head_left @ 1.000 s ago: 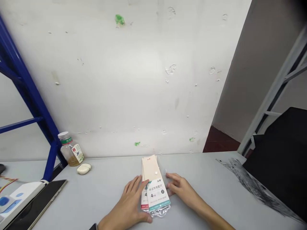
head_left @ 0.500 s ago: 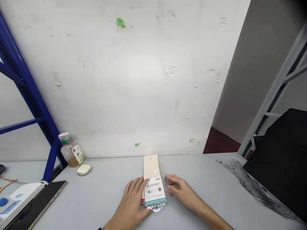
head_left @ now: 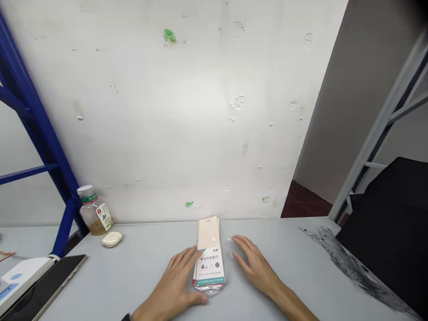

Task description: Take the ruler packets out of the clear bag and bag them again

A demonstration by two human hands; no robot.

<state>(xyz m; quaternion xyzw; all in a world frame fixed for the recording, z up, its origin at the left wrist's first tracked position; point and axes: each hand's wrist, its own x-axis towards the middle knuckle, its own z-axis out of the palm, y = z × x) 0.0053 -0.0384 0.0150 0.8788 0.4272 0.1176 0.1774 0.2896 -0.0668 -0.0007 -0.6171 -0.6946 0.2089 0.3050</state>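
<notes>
Left fingers (head_left: 187, 258) against ruler packet (head_left: 209, 267), right hand (head_left: 256, 265) beside

Two hands (head_left: 174, 281), one packaged ruler set (head_left: 209, 254), one glass jar (head_left: 92, 211)

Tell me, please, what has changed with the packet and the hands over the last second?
The packet has swung from a slant to nearly straight, its lower end moving left. The left hand stays against its left edge, while the right hand has drawn back and is now apart from it. The jar stayed put.
</notes>
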